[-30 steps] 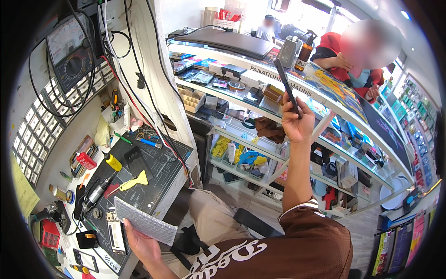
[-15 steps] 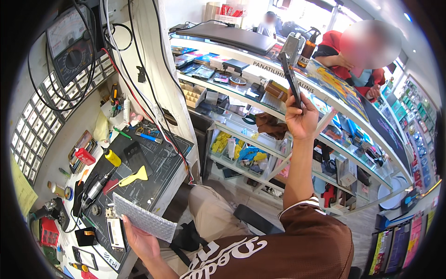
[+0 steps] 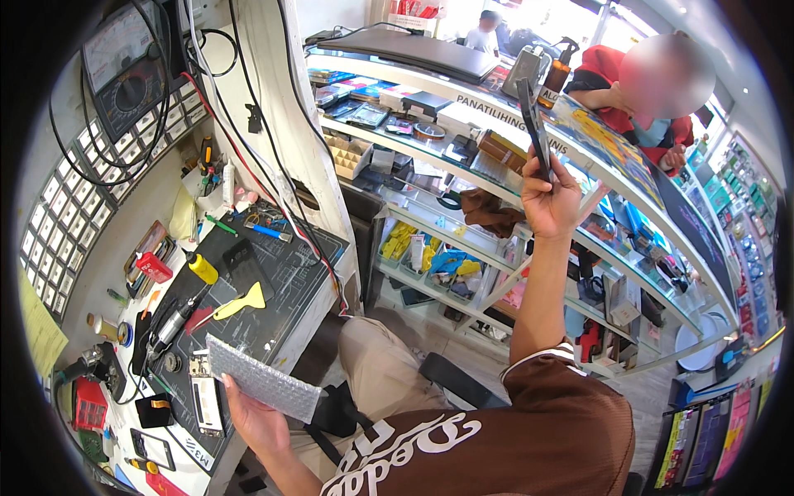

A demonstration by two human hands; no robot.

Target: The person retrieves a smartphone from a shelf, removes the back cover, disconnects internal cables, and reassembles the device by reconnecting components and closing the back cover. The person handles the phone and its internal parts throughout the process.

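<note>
With my right arm stretched out toward the glass counter, my right hand (image 3: 552, 198) is closed around a thin dark phone (image 3: 534, 124). The phone is raised, nearly upright, and seen almost edge-on, so its screen is hidden. Low on the left, my left hand (image 3: 258, 420) grips a flat silvery bubble-wrap pouch (image 3: 265, 382) by its near edge. Whether anything lies inside the pouch, I cannot tell. Right beside the pouch, an opened phone body (image 3: 207, 403) with bare metal parts rests on the workbench.
A dark work mat (image 3: 285, 285) carries a yellow scraper (image 3: 240, 304), a black phone (image 3: 247, 269) and a yellow bottle (image 3: 202, 269). Across the counter (image 3: 488, 103) leans a person in red (image 3: 608, 78), near an amber spray bottle (image 3: 556, 78). Cables (image 3: 273, 178) hang down the white post.
My right hand and the phone have moved slightly to the right. The whole view has shifted a little. Both hands keep their hold.
</note>
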